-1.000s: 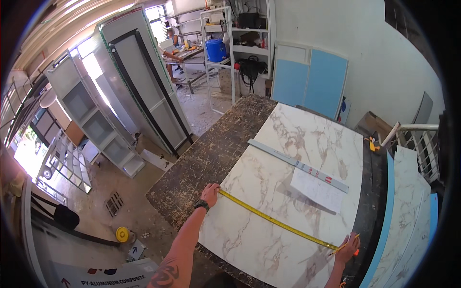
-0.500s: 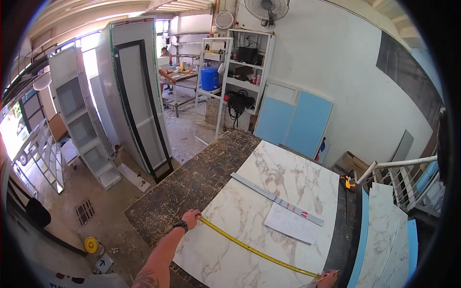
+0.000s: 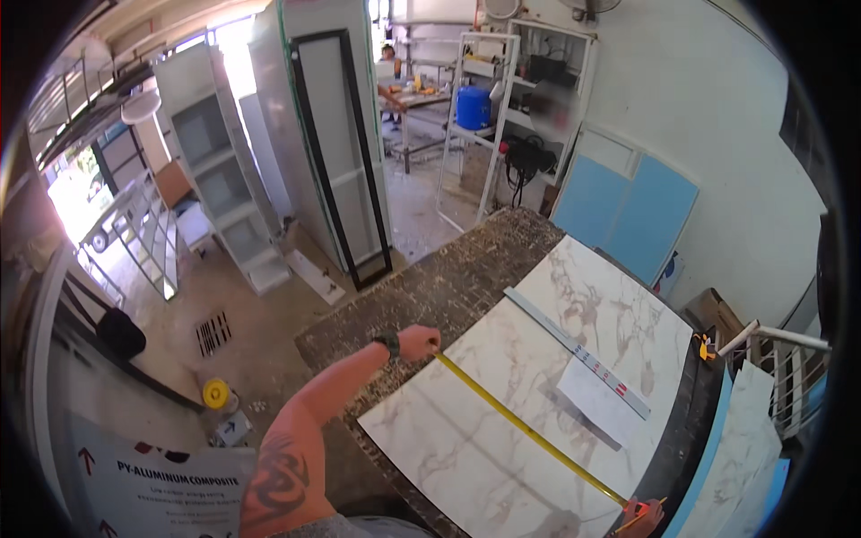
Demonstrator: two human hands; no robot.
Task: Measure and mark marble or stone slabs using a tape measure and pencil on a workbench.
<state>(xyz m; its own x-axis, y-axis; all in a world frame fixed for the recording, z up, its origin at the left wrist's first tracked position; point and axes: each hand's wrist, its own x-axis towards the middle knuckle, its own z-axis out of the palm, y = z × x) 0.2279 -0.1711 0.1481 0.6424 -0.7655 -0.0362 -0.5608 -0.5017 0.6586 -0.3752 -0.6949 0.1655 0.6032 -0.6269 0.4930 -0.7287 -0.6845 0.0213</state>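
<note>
A yellow tape measure (image 3: 529,426) runs stretched across a white marble-patterned panel (image 3: 404,430) on the workbench, its shadow on the panel apart from the blade. My left hand (image 3: 418,342) is closed on the tape's far-left end, just off the panel's left edge. At the near right edge, my right hand (image 3: 644,517) is closed around the tape's other end, where something red shows. A thin pencil-like stick (image 3: 662,502) also pokes out of that hand. Beyond the tape, a metal straightedge (image 3: 574,348) lies on the panel, partly over a white sheet of paper (image 3: 590,402).
The panel rests on a dark, scuffed workbench (image 3: 430,291). An orange-and-black clamp or tool (image 3: 706,346) sits at its right edge. More marble-patterned strips (image 3: 731,448) stand to the right. A tall cabinet (image 3: 336,161) rises at the left, and another person works at a far table (image 3: 417,99).
My view has swung left, so the scene sits further right. My left hand has lifted off the panel's edge with the tape end, and the tape now hangs above the panel, casting a shadow.
</note>
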